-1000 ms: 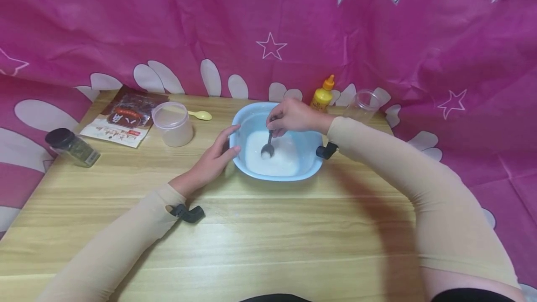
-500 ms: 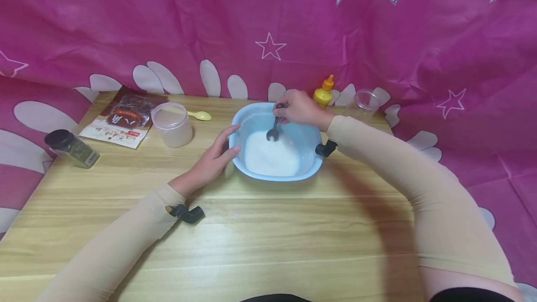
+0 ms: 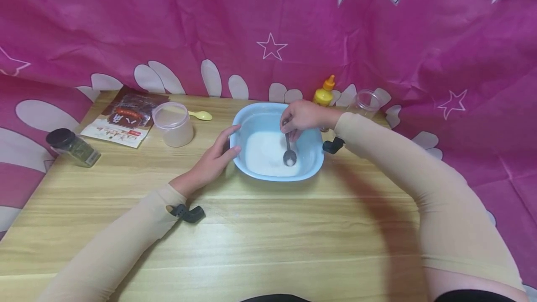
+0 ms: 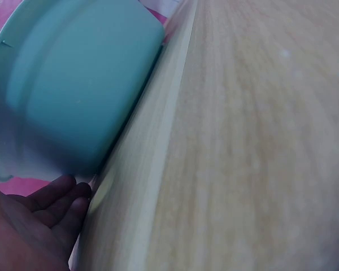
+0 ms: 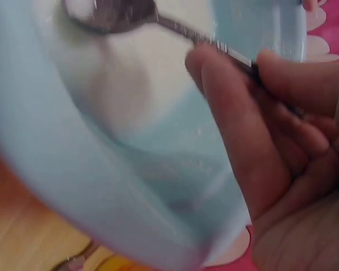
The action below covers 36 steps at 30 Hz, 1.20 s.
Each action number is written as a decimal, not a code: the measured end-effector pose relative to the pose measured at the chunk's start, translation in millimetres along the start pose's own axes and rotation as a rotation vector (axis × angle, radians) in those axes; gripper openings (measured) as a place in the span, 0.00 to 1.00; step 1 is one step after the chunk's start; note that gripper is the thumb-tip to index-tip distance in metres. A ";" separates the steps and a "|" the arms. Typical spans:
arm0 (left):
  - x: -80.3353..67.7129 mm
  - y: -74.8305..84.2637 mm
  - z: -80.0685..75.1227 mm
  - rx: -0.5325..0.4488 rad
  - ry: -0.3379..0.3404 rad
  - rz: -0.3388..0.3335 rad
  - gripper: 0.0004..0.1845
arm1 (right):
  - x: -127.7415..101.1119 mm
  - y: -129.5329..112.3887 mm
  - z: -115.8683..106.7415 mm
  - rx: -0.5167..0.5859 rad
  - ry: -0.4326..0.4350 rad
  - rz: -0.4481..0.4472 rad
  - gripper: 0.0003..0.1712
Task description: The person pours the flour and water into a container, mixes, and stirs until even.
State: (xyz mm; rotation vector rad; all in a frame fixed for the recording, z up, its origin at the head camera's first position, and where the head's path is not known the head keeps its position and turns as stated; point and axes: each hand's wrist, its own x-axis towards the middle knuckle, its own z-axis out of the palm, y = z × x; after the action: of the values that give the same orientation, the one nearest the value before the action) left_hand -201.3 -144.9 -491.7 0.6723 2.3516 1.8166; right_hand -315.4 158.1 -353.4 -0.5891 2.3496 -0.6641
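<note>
A light blue basin [image 3: 251, 115] with white powder [image 3: 266, 153] in it stands at the middle of the wooden table [image 3: 268, 227]. My right hand [image 3: 304, 116] pinches the handle of a metal spoon [image 3: 289, 152], whose bowl sits in the powder at the right side. In the right wrist view the spoon [image 5: 118, 14] lies between my fingers [image 5: 231, 107] and the thumb, over the basin [image 5: 56, 169]. My left hand [image 3: 216, 153] rests with straight fingers against the basin's left wall. The left wrist view shows the basin's outside [image 4: 79, 90] and my fingers [image 4: 51, 203] by it.
Left of the basin stand a lidded plastic tub [image 3: 173, 124], a yellow plastic spoon [image 3: 200, 115], a brown food packet [image 3: 123, 118] and a dark-capped spice jar [image 3: 73, 147]. Behind the basin are a yellow squeeze bottle [image 3: 324, 93] and a clear cup [image 3: 364, 103]. A pink curtain [image 3: 268, 27] hangs behind.
My right hand has swept the spoon from the back of the basin round to its right front side. The left hand stays on the basin's wall.
</note>
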 end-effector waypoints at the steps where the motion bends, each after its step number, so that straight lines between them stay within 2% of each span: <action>1: 0.0 0.1 0.0 0.000 0.001 0.001 0.35 | 0.5 0.4 -1.9 -0.022 0.039 0.006 0.11; 6: -0.7 0.2 -0.2 0.003 0.005 -0.003 0.35 | 6.0 -2.0 -4.0 -0.065 0.274 0.010 0.08; 8: -0.9 0.0 -0.3 0.004 0.005 -0.006 0.35 | 8.6 -4.8 -0.9 -0.031 0.330 -0.005 0.09; 10: -0.9 -0.6 -0.5 0.006 0.005 -0.008 0.35 | 11.8 -7.4 4.2 0.024 0.345 -0.035 0.10; 12: -0.8 0.0 -0.2 0.002 0.006 -0.005 0.34 | 13.9 -11.0 11.0 0.097 0.326 -0.059 0.10; 14: -0.8 0.8 0.5 -0.006 0.006 0.003 0.34 | 14.5 -15.4 18.5 0.176 0.265 -0.091 0.12; 16: -0.6 1.6 0.8 -0.016 0.007 0.009 0.34 | 13.2 -19.2 24.9 0.219 0.174 -0.110 0.13; 19: -0.3 2.1 0.9 -0.017 0.011 0.012 0.35 | 10.7 -20.4 29.9 0.225 0.010 -0.118 0.13; 22: 0.2 2.1 0.2 -0.008 0.013 0.002 0.34 | 8.5 -16.3 26.7 0.155 -0.103 -0.101 0.13; 26: 1.0 3.1 -0.5 -0.002 0.008 -0.001 0.34 | 3.5 -12.5 14.6 -0.038 -0.121 -0.085 0.11; 30: 0.8 3.9 -0.9 -0.001 0.008 -0.003 0.34 | -0.1 -11.9 4.4 -0.246 -0.042 -0.098 0.09; 33: 0.8 2.8 -0.6 0.005 0.006 -0.007 0.34 | 0.5 -11.6 1.0 -0.354 0.062 -0.115 0.08; 36: 0.8 1.4 -0.1 0.010 0.002 -0.013 0.35 | 3.1 -11.4 0.7 -0.403 0.179 -0.151 0.09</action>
State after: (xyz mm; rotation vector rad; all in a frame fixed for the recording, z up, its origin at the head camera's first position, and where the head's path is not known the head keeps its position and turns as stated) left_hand -201.7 -144.4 -490.2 0.6549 2.3629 1.8021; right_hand -314.4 147.4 -348.6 -0.9243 2.6476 -0.3137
